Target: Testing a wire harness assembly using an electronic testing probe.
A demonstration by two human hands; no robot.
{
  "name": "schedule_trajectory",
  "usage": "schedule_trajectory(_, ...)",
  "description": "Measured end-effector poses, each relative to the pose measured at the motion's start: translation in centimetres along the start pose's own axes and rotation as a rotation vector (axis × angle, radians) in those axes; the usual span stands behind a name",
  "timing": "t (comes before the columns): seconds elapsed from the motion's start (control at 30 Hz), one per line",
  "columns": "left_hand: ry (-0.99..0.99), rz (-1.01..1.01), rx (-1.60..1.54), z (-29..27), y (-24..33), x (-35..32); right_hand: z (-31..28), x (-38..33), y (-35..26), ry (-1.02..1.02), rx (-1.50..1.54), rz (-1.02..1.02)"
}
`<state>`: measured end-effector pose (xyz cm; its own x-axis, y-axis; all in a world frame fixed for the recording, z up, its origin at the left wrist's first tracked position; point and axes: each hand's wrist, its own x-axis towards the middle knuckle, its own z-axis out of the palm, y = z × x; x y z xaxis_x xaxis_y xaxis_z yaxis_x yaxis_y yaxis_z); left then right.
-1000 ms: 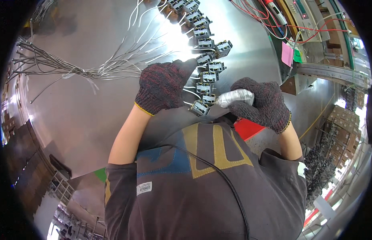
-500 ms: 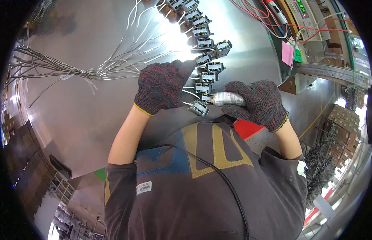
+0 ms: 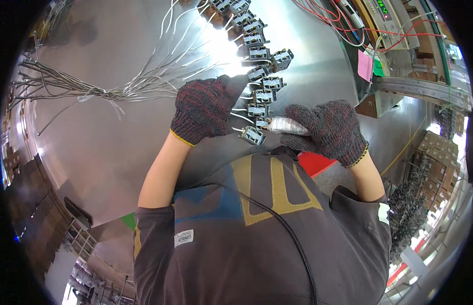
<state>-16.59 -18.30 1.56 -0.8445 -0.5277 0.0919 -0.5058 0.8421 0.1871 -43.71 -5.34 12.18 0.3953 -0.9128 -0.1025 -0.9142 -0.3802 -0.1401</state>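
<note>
A curved row of small grey metal-framed sockets (image 3: 264, 95) lies on the metal table, joined to white wires. My left hand (image 3: 203, 109), in a dark red-flecked knit glove, is closed over the wires beside the row, its fingertips near a socket (image 3: 257, 73). What lies inside that grip is hidden. My gloved right hand (image 3: 325, 127) is closed around a silver-white wrapped piece (image 3: 287, 125), perhaps a taped tool handle. Its narrow end meets a socket (image 3: 262, 123) near the row's near end. The nearest socket (image 3: 253, 135) sits tilted just below.
A bundle of grey-white wires (image 3: 101, 91) spreads over the left of the table (image 3: 109, 147). At the upper right stand a device with a green display (image 3: 386, 18), red leads (image 3: 323, 15) and a pink note (image 3: 365, 65). Something red (image 3: 315, 163) shows below my right hand.
Hardly anything has moved. The sockets and my right hand sit very slightly higher in the picture; both hands keep the same closed shape and place along the row.
</note>
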Motion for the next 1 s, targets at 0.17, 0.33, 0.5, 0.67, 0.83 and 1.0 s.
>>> schedule_trajectory(0.17,-0.009,-0.003,-0.005,0.3,-0.2,-0.2,-0.3,0.0,-0.4,-0.028,0.004,0.031)
schedule_trajectory(0.33,-0.017,0.000,0.018,0.8,-0.4,-0.4,-0.7,-0.8,-2.5,0.024,0.229,0.261)
schedule_trajectory(0.5,-0.052,-0.043,-0.042,0.2,-0.2,-0.2,-0.7,-1.7,-5.9,0.062,0.582,0.443)
schedule_trajectory(0.67,-0.059,-0.048,-0.093,-0.3,0.0,0.0,-0.5,-1.4,-8.0,-0.036,0.478,0.566)
schedule_trajectory(0.83,-0.090,-0.051,-0.023,0.1,-0.2,0.1,-0.3,-1.5,-8.0,0.027,0.275,0.420)
schedule_trajectory(1.0,-0.032,-0.029,-0.123,-0.7,0.0,0.1,0.5,-1.7,-7.5,0.007,0.076,0.314)
